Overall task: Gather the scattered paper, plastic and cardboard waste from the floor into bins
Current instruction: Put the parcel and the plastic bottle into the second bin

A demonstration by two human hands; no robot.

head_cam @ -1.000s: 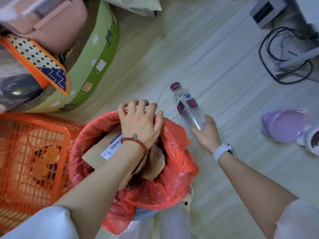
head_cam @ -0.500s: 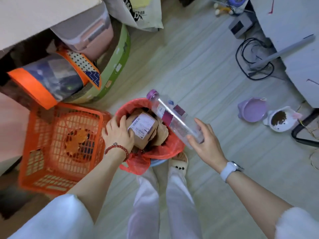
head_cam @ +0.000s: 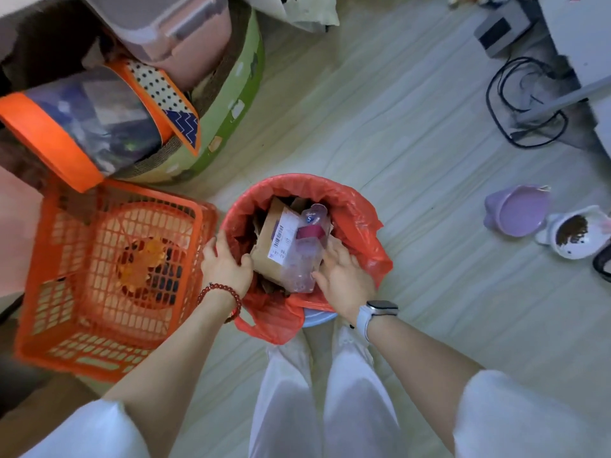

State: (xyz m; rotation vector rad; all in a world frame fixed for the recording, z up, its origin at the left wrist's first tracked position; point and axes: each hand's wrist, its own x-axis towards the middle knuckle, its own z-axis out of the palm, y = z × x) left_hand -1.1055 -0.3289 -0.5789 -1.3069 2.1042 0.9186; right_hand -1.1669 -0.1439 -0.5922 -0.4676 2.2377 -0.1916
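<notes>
A bin lined with a red plastic bag (head_cam: 350, 200) stands on the floor in front of my legs. Inside it are a brown cardboard box (head_cam: 266, 259) with a white barcode label and a clear plastic bottle (head_cam: 305, 256) with a purple cap and label, lying on top of the box. My left hand (head_cam: 224, 269) grips the bin's left rim, thumb inside. My right hand (head_cam: 344, 279) lies at the bottle's base with fingers stretched out against it.
An orange mesh basket (head_cam: 66, 325) sits right beside the bin on the left. Behind it are a green round cardboard bed (head_cam: 231, 104), an orange-trimmed bag (head_cam: 99, 117) and a pink container (head_cam: 178, 31). A purple bowl (head_cam: 519, 209), a white food bowl (head_cam: 575, 233) and cables (head_cam: 515, 104) lie at right.
My right hand lifted the bottle off the floor and brought it into the bin, onto the box. My left hand shifted from the bin's top to its left rim.
</notes>
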